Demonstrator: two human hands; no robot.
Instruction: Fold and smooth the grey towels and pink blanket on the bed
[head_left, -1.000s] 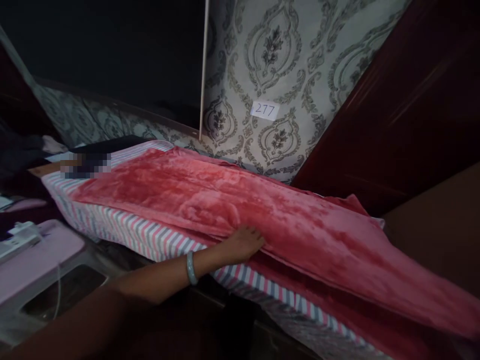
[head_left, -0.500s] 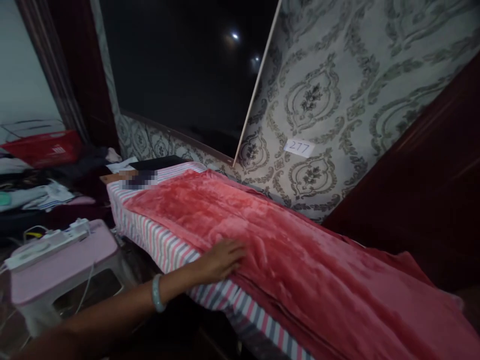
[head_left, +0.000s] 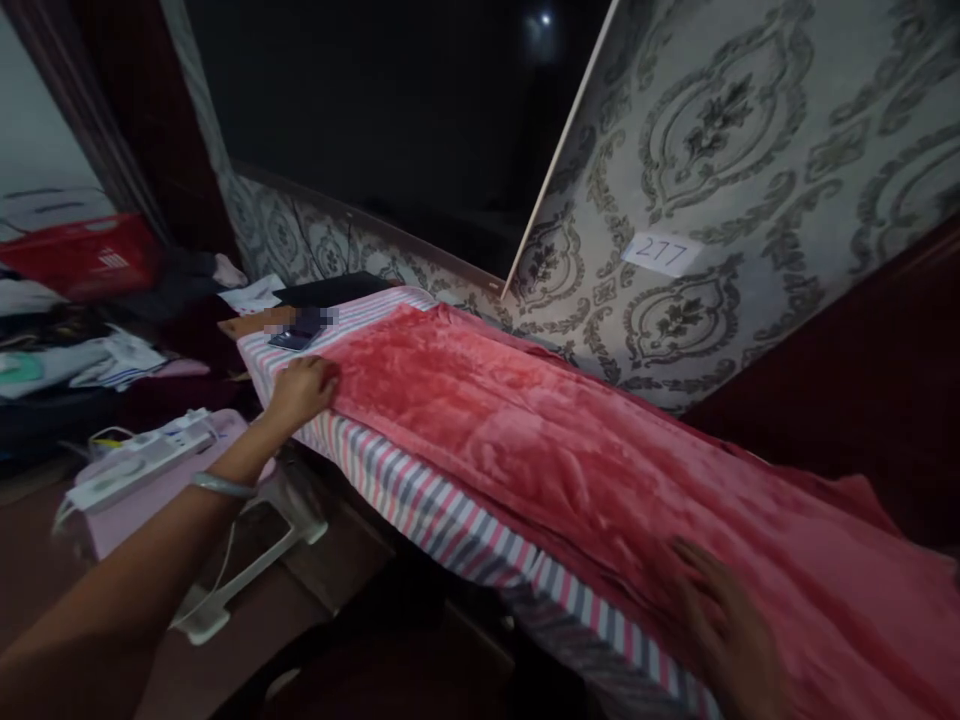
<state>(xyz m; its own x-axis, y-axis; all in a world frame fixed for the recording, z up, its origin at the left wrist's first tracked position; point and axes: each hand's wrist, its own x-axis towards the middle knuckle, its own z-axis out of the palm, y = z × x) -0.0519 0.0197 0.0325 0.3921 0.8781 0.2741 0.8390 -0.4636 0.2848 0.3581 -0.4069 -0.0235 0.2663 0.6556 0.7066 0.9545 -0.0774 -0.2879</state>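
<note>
A long red plush cloth (head_left: 525, 420) lies folded in layers along a long table covered with a striped cloth (head_left: 397, 480). My left hand (head_left: 300, 390) is at the cloth's far left corner, its fingers curled over the edge. A pale bracelet (head_left: 225, 486) circles that wrist. Lower right, my right hand (head_left: 724, 625) rests over the near edge of the red cloth, fingers stretched and somewhat apart; it is slightly blurred. Just beyond my left hand, a dark phone-like object (head_left: 300, 330), partly pixelated, lies on the striped cover.
A pink stool (head_left: 142, 510) bearing a white power strip (head_left: 142, 460) stands left of the table. Piled clothes (head_left: 112, 355) and a red bag (head_left: 90, 255) lie farther back. Behind the table are a large dark screen (head_left: 375, 130) and a patterned wall with a "277" label (head_left: 660, 253).
My left hand has moved left and away from me, from the cloth's middle front edge to its far left corner. My right hand has come into view at the lower right.
</note>
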